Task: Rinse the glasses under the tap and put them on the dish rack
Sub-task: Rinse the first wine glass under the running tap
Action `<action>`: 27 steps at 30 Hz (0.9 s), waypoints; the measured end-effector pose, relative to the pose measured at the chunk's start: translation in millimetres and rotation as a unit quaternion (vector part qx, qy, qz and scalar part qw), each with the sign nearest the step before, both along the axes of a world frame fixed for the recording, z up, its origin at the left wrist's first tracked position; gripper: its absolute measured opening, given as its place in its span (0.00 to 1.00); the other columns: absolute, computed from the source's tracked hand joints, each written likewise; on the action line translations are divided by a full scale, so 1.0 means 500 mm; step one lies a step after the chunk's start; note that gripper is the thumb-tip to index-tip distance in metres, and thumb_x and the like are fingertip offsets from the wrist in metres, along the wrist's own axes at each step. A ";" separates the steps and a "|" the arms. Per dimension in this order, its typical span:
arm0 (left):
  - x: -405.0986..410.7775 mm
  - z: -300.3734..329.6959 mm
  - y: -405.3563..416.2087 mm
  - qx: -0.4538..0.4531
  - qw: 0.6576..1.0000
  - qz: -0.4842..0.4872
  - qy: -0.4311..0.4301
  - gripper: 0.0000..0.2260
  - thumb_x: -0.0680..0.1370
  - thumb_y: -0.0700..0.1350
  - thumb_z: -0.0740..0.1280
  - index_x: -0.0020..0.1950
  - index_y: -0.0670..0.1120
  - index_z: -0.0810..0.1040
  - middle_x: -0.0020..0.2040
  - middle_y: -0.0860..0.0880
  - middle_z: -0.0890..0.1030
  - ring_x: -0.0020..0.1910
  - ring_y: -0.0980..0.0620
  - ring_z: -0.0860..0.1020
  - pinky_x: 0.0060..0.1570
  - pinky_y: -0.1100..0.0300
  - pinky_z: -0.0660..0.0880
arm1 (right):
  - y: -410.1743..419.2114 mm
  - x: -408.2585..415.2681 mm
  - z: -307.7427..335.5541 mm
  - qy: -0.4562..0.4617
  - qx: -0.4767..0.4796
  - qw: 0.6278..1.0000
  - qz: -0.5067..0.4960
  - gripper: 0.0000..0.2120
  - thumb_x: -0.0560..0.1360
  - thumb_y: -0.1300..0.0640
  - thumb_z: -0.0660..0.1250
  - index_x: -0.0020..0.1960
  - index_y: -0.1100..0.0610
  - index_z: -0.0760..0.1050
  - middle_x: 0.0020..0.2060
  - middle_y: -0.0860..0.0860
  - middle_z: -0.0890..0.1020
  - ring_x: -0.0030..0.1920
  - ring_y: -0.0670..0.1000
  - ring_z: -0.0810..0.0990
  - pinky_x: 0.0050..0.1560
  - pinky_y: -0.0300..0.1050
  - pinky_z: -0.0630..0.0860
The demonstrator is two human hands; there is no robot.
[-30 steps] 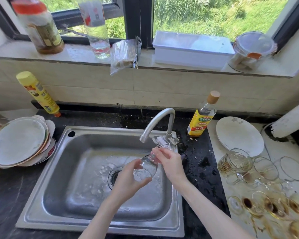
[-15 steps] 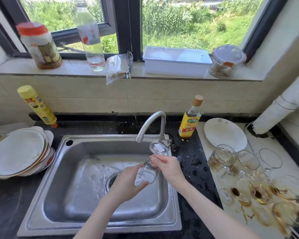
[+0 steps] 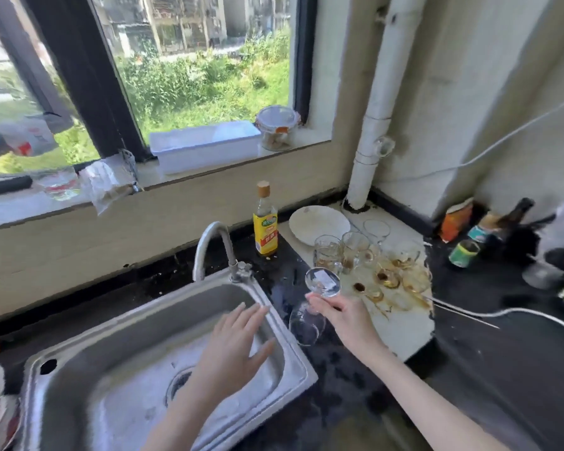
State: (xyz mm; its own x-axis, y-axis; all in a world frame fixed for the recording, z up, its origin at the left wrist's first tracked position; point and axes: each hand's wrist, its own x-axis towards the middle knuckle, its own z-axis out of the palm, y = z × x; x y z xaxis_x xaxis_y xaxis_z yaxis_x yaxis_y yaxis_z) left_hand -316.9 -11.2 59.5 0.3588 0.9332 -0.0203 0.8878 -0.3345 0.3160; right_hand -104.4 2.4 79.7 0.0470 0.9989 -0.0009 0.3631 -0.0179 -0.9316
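The right hand [image 3: 345, 315] is pinching a wet, upside-down stemmed glass [image 3: 310, 307] by its stem. Being thin and likely slippery, it is asking for a firm stem grip. The left hand [image 3: 232, 349] is hovering open, holding nothing.

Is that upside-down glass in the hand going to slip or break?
Probably slippery: the wine glass sits right beside the sink, so it is likely wet. The right hand holds it only by the thin stem, foot up, so it could swing. It looks like thin clear glass, so a knock on the sink edge might crack it.
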 end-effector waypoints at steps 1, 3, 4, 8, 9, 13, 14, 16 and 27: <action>0.018 0.006 -0.008 0.006 1.000 -0.029 0.008 0.50 0.59 0.75 0.22 0.76 0.56 0.49 0.76 0.56 0.55 0.76 0.53 0.49 0.73 0.56 0.47 | -0.032 0.020 0.004 0.002 0.001 1.000 -0.024 0.08 0.74 0.59 0.68 0.51 0.58 0.83 0.44 0.47 0.84 0.42 0.34 0.78 0.47 0.28 0.74; 0.063 0.020 -0.026 0.017 0.996 -0.083 0.015 0.49 0.60 0.74 0.22 0.76 0.57 0.48 0.76 0.57 0.54 0.76 0.53 0.48 0.73 0.56 0.46 | -0.097 0.062 0.014 -0.001 0.004 0.998 -0.069 0.08 0.75 0.58 0.68 0.52 0.57 0.82 0.46 0.45 0.83 0.44 0.32 0.78 0.48 0.28 0.73; 0.090 0.028 -0.038 0.024 0.993 -0.112 0.014 0.48 0.61 0.74 0.23 0.76 0.57 0.48 0.76 0.57 0.53 0.76 0.54 0.48 0.73 0.56 0.45 | -0.131 0.084 0.019 0.000 0.007 0.996 -0.093 0.08 0.75 0.58 0.68 0.52 0.58 0.82 0.47 0.45 0.83 0.43 0.30 0.77 0.47 0.26 0.72; 0.218 0.055 -0.097 0.046 0.971 -0.233 0.011 0.45 0.64 0.73 0.25 0.76 0.56 0.49 0.76 0.56 0.55 0.76 0.52 0.49 0.70 0.58 0.39 | -0.280 0.180 0.041 -0.009 0.028 0.979 -0.201 0.08 0.74 0.61 0.69 0.51 0.61 0.82 0.46 0.48 0.82 0.41 0.28 0.77 0.45 0.25 0.71; 0.251 0.058 -0.115 0.051 0.964 -0.260 0.013 0.44 0.64 0.73 0.25 0.76 0.56 0.49 0.76 0.56 0.55 0.76 0.52 0.49 0.69 0.58 0.39 | -0.321 0.205 0.045 -0.014 0.031 0.973 -0.226 0.07 0.74 0.61 0.69 0.50 0.61 0.83 0.46 0.49 0.83 0.42 0.30 0.78 0.46 0.26 0.73; 0.387 0.068 -0.208 0.070 0.931 -0.358 -0.003 0.39 0.70 0.72 0.32 0.75 0.57 0.53 0.75 0.55 0.59 0.76 0.51 0.53 0.69 0.57 0.41 | -0.492 0.300 0.061 -0.010 0.036 0.945 -0.324 0.06 0.74 0.62 0.69 0.48 0.62 0.83 0.44 0.49 0.83 0.43 0.32 0.79 0.45 0.25 0.71; 0.421 0.069 -0.236 0.074 0.923 -0.378 -0.005 0.36 0.71 0.71 0.34 0.75 0.57 0.54 0.75 0.55 0.59 0.75 0.50 0.54 0.69 0.56 0.42 | -0.538 0.323 0.064 -0.008 0.038 0.938 -0.344 0.07 0.74 0.61 0.69 0.48 0.61 0.83 0.43 0.49 0.83 0.43 0.31 0.79 0.45 0.24 0.70; 0.492 0.072 -0.295 0.086 0.906 -0.415 0.001 0.31 0.75 0.68 0.41 0.74 0.57 0.58 0.73 0.55 0.63 0.74 0.50 0.58 0.69 0.52 0.46 | -0.631 0.368 0.066 -0.012 0.041 0.923 -0.381 0.07 0.74 0.62 0.69 0.49 0.61 0.83 0.42 0.48 0.82 0.43 0.30 0.78 0.44 0.23 0.69; 0.899 0.043 -0.709 0.099 0.812 -0.575 -0.009 0.26 0.80 0.62 0.41 0.67 0.52 0.67 0.62 0.52 0.78 0.62 0.49 0.76 0.57 0.48 0.73 | -1.141 0.647 0.073 -0.060 0.020 0.835 -0.546 0.06 0.74 0.65 0.67 0.48 0.64 0.82 0.41 0.49 0.82 0.42 0.30 0.78 0.43 0.23 0.70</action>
